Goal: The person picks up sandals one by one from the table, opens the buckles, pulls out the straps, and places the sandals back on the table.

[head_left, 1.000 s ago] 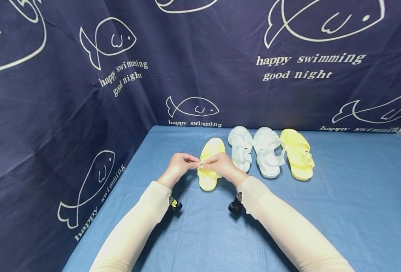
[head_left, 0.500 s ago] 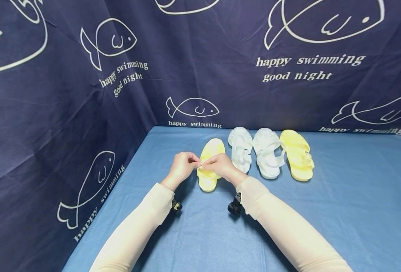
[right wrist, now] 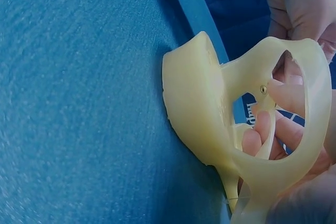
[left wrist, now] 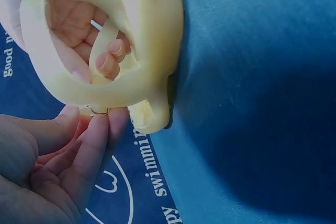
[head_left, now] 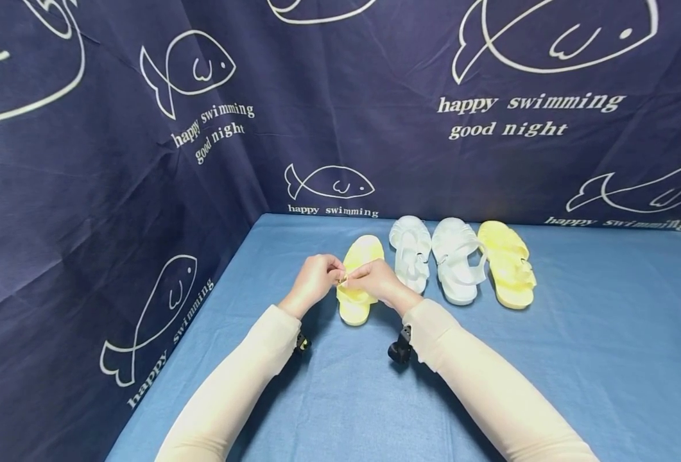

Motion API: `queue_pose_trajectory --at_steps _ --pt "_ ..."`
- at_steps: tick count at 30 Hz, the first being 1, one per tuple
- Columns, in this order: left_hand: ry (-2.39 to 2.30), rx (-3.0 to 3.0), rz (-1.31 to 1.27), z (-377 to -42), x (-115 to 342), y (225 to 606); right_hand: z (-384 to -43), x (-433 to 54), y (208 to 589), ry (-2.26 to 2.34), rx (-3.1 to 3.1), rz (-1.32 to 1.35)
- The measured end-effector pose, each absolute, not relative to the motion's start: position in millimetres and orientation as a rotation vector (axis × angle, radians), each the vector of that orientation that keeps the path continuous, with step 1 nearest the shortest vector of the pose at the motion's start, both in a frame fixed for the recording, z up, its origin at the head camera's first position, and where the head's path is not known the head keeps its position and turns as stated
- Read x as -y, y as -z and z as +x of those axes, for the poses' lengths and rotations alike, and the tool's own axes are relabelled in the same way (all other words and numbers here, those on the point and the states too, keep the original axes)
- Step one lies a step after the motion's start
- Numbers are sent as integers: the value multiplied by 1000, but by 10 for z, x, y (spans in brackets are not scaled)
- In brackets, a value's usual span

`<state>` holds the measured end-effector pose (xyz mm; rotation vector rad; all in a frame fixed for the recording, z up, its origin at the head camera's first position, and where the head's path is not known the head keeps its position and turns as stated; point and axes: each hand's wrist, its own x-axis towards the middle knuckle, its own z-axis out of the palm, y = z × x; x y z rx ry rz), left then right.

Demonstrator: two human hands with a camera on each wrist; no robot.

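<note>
A yellow sandal (head_left: pixel 354 313) stands on the blue cloth, toe pointing away. At the left side of its strap, both hands meet. My left hand (head_left: pixel 314 281) pinches the strap's fastening; a small metal buckle (left wrist: pixel 98 110) shows at its fingertips in the left wrist view. My right hand (head_left: pixel 378 281) reaches across the sandal and grips the strap, its fingers (right wrist: pixel 251 141) showing through the strap loop (right wrist: pixel 317 114). A metal rivet (right wrist: pixel 263 89) shows beside the right thumb. The fingers hide part of the fastening.
Two pale blue sandals (head_left: pixel 412 256) (head_left: pixel 457 282) stand close on the right, the nearer one beside my right hand. Beyond them is another yellow sandal (head_left: pixel 511 289). A dark blue curtain (head_left: pixel 340 115) with fish prints rises behind the blue cloth (head_left: pixel 340 398).
My left hand has shifted slightly right and turned, its fingers now closer over the fastening. The right hand and the sandals stay nearly where they were.
</note>
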<state>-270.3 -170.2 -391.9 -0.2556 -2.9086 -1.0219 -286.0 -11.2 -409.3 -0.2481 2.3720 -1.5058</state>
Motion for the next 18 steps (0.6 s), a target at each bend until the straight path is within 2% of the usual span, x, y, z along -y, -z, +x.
queue_pose_trajectory --at_steps 18 --pt "1437 2852 -217 -2755 1810 3979 -2870 81 4125 1552 -2316 -272"
